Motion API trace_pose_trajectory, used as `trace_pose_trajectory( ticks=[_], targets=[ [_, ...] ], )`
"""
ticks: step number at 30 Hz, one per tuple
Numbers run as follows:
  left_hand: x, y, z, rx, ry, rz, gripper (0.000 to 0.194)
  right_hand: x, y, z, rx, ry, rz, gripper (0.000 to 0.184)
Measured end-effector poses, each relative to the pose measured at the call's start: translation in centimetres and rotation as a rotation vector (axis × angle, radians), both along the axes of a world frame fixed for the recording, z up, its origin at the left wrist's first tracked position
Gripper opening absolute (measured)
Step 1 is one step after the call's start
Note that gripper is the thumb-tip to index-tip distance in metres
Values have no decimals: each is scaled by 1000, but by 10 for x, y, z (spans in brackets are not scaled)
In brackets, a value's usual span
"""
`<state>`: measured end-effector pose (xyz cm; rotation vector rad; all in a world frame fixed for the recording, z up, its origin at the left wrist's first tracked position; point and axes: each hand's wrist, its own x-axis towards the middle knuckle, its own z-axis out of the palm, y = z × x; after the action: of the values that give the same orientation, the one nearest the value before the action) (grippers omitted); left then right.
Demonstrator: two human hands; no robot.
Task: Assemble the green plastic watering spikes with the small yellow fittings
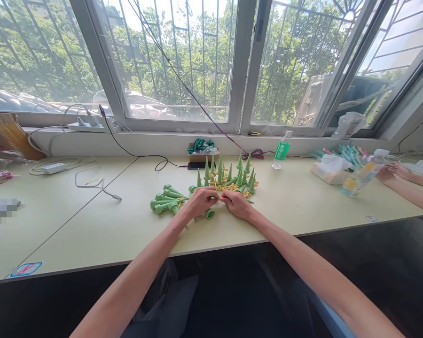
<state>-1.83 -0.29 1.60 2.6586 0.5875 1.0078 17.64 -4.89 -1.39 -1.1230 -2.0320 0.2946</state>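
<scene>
My left hand (201, 201) is closed in a pinch, with a bit of green plastic part (213, 197) showing between its fingers. Fingertips of my right hand (235, 203) are pressed together and meet the left ones; what they pinch is too small to make out. Just behind both hands, several green plastic spikes (220, 169) stand point up among small yellow pieces (223, 187). More green spikes with ribbed caps (162, 206) lie in a heap left of my left hand. A round green cap end (210, 214) rests below my fingers.
Behind the spikes are a small box (204, 150) and a black phone (201, 165). A green-labelled bottle (281, 151) stands by the sill. At right are a tissue box (330, 170), a clear bottle (361, 176) and another person's hands (393, 172). A cable (102, 188) lies left.
</scene>
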Motion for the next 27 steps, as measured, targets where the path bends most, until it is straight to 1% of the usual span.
trace_pose_trajectory(
  ticks=[9, 14, 27],
  targets=[
    [0, 2, -2, 46, 24, -1, 17, 0, -1, 1, 20, -26, 2, 19],
    [-1, 4, -4, 37, 34, -5, 16, -1, -2, 2, 17, -31, 8, 20],
    [-2, 3, -2, 17, 34, -38, 17, -2, -4, 4, 33, -49, 19, 19]
  ],
)
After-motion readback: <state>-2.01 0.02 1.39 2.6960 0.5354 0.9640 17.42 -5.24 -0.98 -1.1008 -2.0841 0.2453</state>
